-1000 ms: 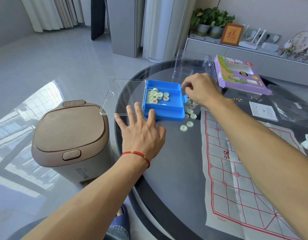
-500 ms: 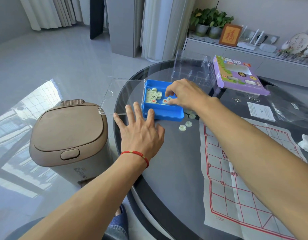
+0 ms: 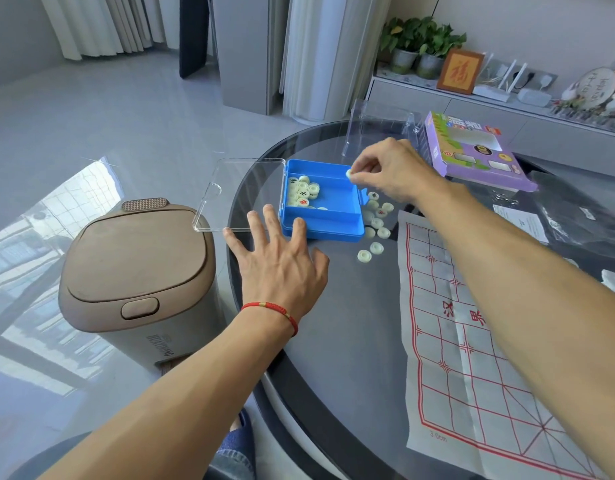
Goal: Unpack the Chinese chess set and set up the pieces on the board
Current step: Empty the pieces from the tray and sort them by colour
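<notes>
Since half a second ago, right hand [image 3: 391,171] has lifted out of the blue case [image 3: 328,206] and now hangs over its far right corner, thumb and forefinger pinching one pale piece [image 3: 349,173]; other fingers curled.

Left to right: brown lidded bin [image 3: 136,271] on the floor beside the round glass tabletop [image 3: 351,341]. Clear lid [image 3: 240,194] of the case lies flat, hinged open to the left, overhanging the tabletop edge. Left hand [image 3: 282,268] flat on the tabletop, fingers spread wide and straight, fingertips touching the near left corner of the case. Case is rectangular, long axis running left to right, open side up; a cluster of pieces [image 3: 302,194] sits in its far left corner. Loose pieces [image 3: 377,221] lie scattered on the tabletop just right of the case, most blank side up. Paper board [image 3: 472,341] lies flat at right, long axis running away from the person, red grid up. Purple box [image 3: 472,150] lies beyond, near the far edge.
</notes>
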### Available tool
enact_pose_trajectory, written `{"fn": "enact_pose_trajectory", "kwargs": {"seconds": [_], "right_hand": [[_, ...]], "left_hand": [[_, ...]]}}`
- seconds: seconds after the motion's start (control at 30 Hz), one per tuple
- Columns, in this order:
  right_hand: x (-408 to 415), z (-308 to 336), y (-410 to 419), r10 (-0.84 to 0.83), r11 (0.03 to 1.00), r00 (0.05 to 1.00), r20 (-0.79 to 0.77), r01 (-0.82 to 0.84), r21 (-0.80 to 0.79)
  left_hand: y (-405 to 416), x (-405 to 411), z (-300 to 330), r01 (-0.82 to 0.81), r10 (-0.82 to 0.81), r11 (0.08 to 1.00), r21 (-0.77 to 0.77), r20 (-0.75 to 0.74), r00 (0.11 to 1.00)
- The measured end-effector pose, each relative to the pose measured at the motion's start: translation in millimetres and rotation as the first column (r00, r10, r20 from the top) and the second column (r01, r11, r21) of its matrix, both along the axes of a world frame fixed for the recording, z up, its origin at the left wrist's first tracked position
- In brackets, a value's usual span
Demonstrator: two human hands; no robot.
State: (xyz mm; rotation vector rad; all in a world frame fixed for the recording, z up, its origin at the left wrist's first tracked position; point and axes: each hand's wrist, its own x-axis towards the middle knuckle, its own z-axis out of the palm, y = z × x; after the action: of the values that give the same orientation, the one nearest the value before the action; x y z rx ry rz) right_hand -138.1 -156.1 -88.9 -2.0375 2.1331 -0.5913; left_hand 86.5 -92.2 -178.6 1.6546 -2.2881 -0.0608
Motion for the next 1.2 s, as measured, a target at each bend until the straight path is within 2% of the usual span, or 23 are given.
{"fn": "enact_pose_trajectory", "kwargs": {"seconds": [0.07,0.2,0.33,0.57,0.67,0.77,0.83,0.9,1.1,1.2], "right_hand": [[-17.3,-1.3,3.2,-0.079,0.997,0.997,-0.011,0.079,-0.01],[-46.3,-18.6,6.8,-0.26,0.961,0.963,-0.075,0.265,0.078],[-49.8,-38.0,8.8,-0.326,0.936,0.942,-0.076,0.333,0.112],[-46.4,-29.7,14.5,-0.248,0.947,0.966,-0.074,0.257,0.191],[-33.1,-20.5,15.1,-0.23,0.968,0.97,-0.084,0.236,0.081],[1.0,-13.4,7.7,-0.041,0.999,0.993,-0.113,0.037,-0.035],[25.9,-12.6,0.1,0.127,0.992,0.984,-0.125,-0.127,0.011],[42.2,-17.6,-6.9,0.2,0.979,0.971,-0.129,-0.191,0.075],[39.1,-32.5,-8.5,0.147,0.989,0.954,-0.259,-0.138,0.054],[31.3,-32.4,-6.5,0.133,0.991,0.953,-0.272,-0.122,0.057]], "left_hand": [[-0.3,0.0,-0.2,0.004,-0.004,1.0,0.002,-0.002,1.0],[0.3,0.5,0.5,0.006,-0.006,1.0,0.005,-0.003,1.0],[0.0,-0.1,1.1,0.008,-0.008,1.0,0.015,-0.002,1.0],[-0.8,0.6,1.1,0.015,-0.015,1.0,0.018,0.005,1.0],[-0.7,0.5,0.3,0.017,-0.017,1.0,0.021,0.0,1.0],[-0.7,0.2,0.8,0.015,-0.015,1.0,0.021,0.0,1.0],[-0.5,-0.1,1.3,0.014,-0.014,1.0,0.02,0.002,1.0],[-0.1,-0.2,1.7,0.008,-0.008,1.0,0.012,-0.004,1.0],[0.1,-1.5,0.4,0.0,0.0,1.0,0.003,-0.016,1.0],[0.1,-1.9,0.0,-0.001,0.001,1.0,-0.003,-0.022,1.0]]}}
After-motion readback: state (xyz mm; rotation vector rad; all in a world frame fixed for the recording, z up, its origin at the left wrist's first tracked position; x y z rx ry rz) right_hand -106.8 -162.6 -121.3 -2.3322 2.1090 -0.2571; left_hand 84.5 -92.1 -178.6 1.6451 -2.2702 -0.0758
